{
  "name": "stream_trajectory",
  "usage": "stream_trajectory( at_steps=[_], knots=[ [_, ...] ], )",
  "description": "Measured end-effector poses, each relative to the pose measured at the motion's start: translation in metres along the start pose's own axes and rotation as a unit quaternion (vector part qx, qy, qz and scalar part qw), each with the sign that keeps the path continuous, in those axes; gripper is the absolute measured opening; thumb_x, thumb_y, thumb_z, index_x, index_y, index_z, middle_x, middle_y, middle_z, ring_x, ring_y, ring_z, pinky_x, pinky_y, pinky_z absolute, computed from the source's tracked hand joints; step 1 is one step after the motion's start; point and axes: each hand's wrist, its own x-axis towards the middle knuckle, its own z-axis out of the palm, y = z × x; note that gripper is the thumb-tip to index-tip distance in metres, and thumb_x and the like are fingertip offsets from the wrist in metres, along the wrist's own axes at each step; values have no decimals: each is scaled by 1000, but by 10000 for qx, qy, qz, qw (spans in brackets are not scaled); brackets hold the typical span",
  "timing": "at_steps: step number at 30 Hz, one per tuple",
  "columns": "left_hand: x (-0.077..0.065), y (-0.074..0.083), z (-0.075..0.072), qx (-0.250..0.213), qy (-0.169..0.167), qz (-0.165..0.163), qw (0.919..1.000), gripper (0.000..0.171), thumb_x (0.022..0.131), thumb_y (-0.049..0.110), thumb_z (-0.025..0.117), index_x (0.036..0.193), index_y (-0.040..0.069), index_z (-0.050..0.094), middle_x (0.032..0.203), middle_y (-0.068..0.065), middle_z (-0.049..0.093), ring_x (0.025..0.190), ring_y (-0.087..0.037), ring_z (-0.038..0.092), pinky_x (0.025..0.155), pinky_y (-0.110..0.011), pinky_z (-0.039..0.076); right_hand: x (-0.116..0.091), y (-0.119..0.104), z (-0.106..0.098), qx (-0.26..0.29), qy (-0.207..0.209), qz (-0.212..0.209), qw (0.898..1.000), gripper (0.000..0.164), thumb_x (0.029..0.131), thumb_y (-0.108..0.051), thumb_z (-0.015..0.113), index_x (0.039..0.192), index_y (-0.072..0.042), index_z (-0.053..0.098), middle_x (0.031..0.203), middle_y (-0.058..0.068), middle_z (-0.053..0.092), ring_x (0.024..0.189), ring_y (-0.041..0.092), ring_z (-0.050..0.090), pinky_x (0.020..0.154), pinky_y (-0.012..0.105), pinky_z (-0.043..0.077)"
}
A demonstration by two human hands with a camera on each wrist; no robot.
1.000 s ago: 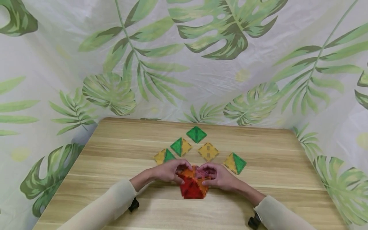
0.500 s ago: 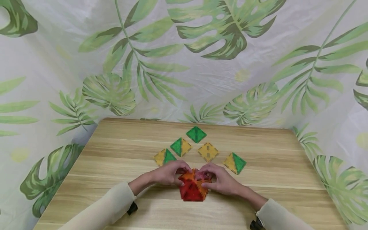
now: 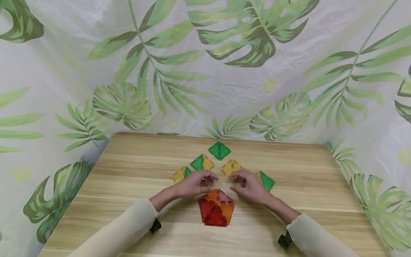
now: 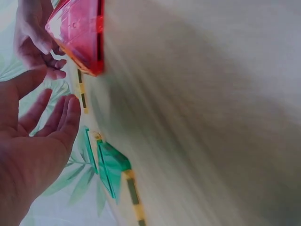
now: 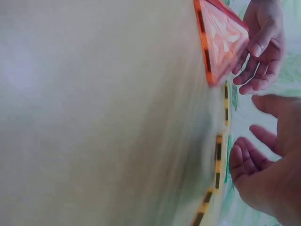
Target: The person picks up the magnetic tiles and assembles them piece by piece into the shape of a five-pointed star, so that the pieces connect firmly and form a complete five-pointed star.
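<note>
A low pyramid of translucent triangular magnetic tiles [image 3: 216,214], in red, orange and pink, stands on the table near its front. Just beyond its back left side hovers my left hand [image 3: 193,184], fingers loosely bent and holding nothing. Across from it, my right hand [image 3: 250,186] is apart from the pyramid too, thumb and fingers spread with nothing between them. In the left wrist view the red side of the pyramid [image 4: 80,33] shows above the left fingers. The right wrist view has its orange side [image 5: 221,40] near the top.
Behind the hands lie flat pairs of triangular tiles: a green pair [image 3: 219,150] farthest back, a green-and-yellow pair [image 3: 202,162], and a yellow pair [image 3: 232,167] partly under the right hand. Partly covered pairs lie at left [image 3: 179,174] and right [image 3: 267,180]. A leaf-print cloth hangs behind the wooden table [image 3: 135,150].
Both hands have let go of the tile pyramid and moved back and up from it, away from the person. The pyramid stays on the table, now uncovered.
</note>
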Motion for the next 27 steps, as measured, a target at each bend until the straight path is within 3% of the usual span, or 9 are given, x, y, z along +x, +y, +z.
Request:
stream_trajectory(
  at_steps=[7,14,20,27],
  knots=[
    [28,1,3,81,363,-240,9990,44,101,4,70,142,-7,57,142,-25,62,129,-40,63,107,-49,54,15,13,-12,-458,453,619,9960,45,87,-13,89,125,3,73,112,17,71,94,30,68,75,34,58],
    [50,3,10,841,495,-343,9946,49,101,11,70,146,-5,57,147,-21,61,135,-38,59,112,-51,49,24,24,-15,-955,439,854,9908,55,86,-23,90,129,5,71,119,19,71,105,32,68,88,49,58],
    [60,2,15,921,384,-613,9931,50,103,12,68,149,-3,55,150,-19,59,142,-35,54,118,-49,44,29,27,-12,-997,324,936,9901,64,83,-32,92,131,4,70,118,16,72,105,29,68,90,49,58],
    [64,3,18,1152,435,-387,9916,44,98,10,71,139,-5,63,140,-21,66,132,-36,61,115,-52,46,29,27,-9,-997,385,1019,9890,65,78,-32,96,128,3,72,117,15,72,104,27,67,88,46,57]
  ],
)
